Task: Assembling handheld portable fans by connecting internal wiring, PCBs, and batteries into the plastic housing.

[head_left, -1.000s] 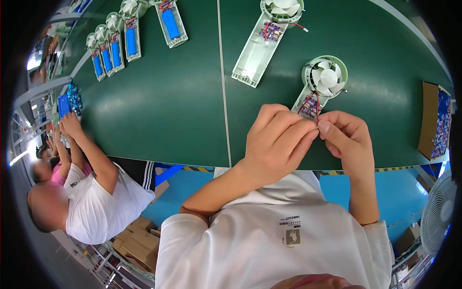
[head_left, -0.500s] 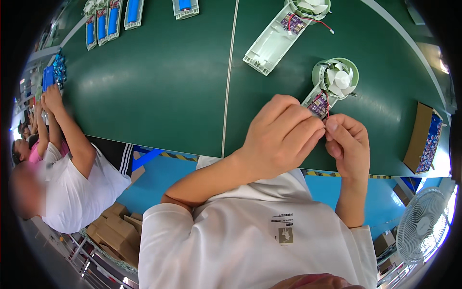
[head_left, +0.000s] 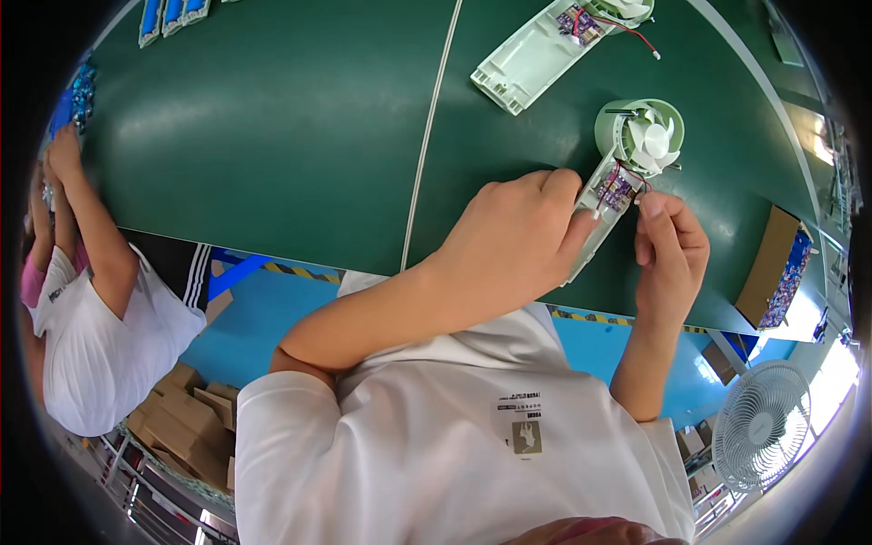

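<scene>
Left hand (head_left: 513,241) closed around the pale green handheld fan (head_left: 627,159) lying on the green desk (head_left: 272,136), right hand (head_left: 670,250) pinching at its purple circuit board (head_left: 616,191), second open fan casing (head_left: 545,50) beyond, co-worker's arm (head_left: 86,209) far left.

Worktop (head_left: 272,136) dark green with a pale seam line; its near edge carries yellow-and-black hazard striping, over a bright blue floor (head_left: 263,318). Handheld fan (head_left: 627,159) pale green with white blades, purple circuit board (head_left: 616,193) and red wires. Cardboard box (head_left: 772,268) at right is brown with a blue face.
</scene>
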Motion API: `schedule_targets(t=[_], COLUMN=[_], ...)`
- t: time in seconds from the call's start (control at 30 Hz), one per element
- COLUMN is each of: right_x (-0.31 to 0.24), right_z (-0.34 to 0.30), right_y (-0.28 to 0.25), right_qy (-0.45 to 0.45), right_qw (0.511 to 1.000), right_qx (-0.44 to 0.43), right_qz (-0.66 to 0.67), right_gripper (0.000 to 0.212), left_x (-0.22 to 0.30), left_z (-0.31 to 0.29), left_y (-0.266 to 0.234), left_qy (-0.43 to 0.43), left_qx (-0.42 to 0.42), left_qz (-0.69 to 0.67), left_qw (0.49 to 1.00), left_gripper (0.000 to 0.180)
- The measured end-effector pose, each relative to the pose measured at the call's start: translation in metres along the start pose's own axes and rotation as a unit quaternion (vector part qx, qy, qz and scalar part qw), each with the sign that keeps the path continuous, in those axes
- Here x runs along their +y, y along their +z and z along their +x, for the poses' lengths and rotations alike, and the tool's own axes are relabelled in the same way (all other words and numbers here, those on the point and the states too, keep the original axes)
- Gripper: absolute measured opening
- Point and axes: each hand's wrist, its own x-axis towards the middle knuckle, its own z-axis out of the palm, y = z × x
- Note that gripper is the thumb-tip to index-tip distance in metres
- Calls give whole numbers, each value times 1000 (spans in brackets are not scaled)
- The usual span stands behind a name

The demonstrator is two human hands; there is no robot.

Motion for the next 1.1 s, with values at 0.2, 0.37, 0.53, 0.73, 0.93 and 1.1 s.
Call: schedule_targets(t=[0.2,0.37,0.53,0.73,0.93,1.1], right_x=[3,6,13,20,21,-4], right_z=[-5,-9,-12,-12,-13,-14], right_y=[9,20,27,32,25,22], right_qy=[-37,-89,-138,-202,-216,-30], right_qw=[998,988,976,959,960,992], right_qx=[41,104,141,152,114,89], right_qz=[-18,-68,-92,-128,-138,-79], right_gripper=[15,13,9,9,9,12], left_x=[-1,-1,0,-3,-4,-3], left_z=[0,-2,-2,-2,-1,-3], left_y=[1,5,6,9,7,7], left_qy=[16,25,47,50,66,69], left_qx=[3,1,2,2,15,-10], left_qz=[6,32,44,50,62,58], left_qw=[1000,999,998,997,996,996], left_gripper=[21,24,27,27,26,26])
